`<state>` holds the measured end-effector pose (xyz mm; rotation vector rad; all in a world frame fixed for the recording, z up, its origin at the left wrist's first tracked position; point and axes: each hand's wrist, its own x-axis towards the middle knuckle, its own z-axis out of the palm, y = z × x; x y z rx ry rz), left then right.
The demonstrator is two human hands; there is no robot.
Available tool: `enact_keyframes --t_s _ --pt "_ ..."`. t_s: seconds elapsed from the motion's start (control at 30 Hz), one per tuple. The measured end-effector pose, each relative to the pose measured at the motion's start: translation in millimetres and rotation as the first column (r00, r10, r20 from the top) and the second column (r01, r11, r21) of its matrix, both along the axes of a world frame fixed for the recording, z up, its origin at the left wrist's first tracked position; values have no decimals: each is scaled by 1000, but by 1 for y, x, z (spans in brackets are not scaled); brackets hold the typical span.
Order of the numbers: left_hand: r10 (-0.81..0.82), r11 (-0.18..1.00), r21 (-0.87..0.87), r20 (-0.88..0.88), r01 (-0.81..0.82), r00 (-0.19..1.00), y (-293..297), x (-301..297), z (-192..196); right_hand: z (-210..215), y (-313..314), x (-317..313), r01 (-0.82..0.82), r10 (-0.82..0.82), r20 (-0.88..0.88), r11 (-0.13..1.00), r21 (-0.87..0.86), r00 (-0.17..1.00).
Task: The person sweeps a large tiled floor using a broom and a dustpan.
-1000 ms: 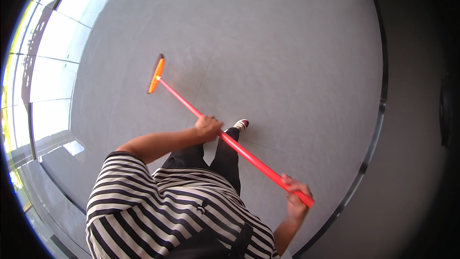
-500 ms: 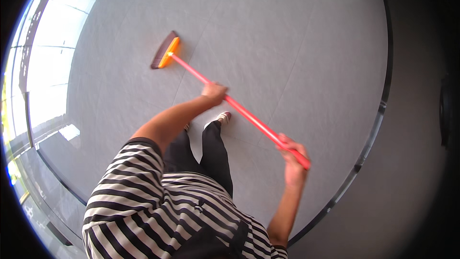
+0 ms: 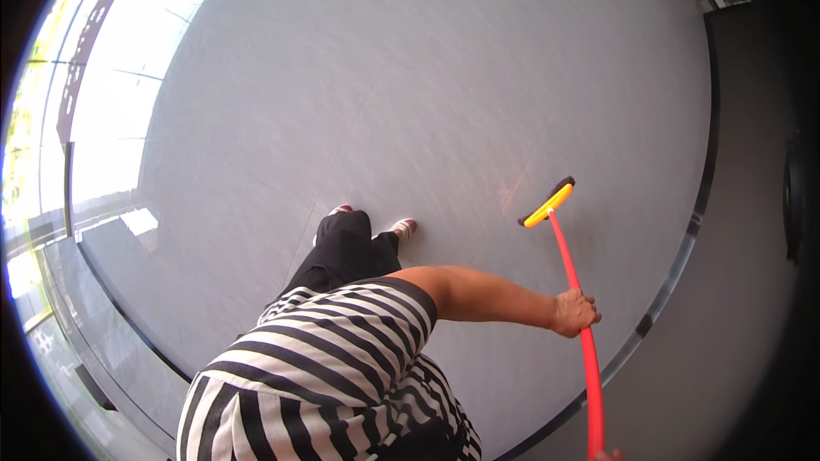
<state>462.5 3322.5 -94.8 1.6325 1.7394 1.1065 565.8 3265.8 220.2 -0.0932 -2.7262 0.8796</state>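
Left hand [image 3: 574,313] fingers clenched, arm outstretched; right hand [image 3: 608,455] barely visible

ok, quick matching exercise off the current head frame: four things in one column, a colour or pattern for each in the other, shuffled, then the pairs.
Things:
1. broom handle
2. broom head
3. floor
4. shirt

Colour or pattern:
A. black and white stripes
B. pale grey
C. red
D. yellow-orange with dark bristles

Pairs: 1-C, 2-D, 3-B, 4-A
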Motion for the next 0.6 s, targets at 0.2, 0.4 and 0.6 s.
enact_keyframes --t_s 0.2,0.4,0.6 --pt "74 960 -244 -254 -138 964 -115 -118 -8 -47 11 -37 156 -236 -244 939 -306 941" --pt "213 693 -557 -448 -458 868 -302 -245 -102 -207 -13 -154 164 -101 130 520 -838 986" --pt "408 220 -732 -532 -645 742 -473 -354 -194 -329 -129 -318 155 287 236 279 -948 928"
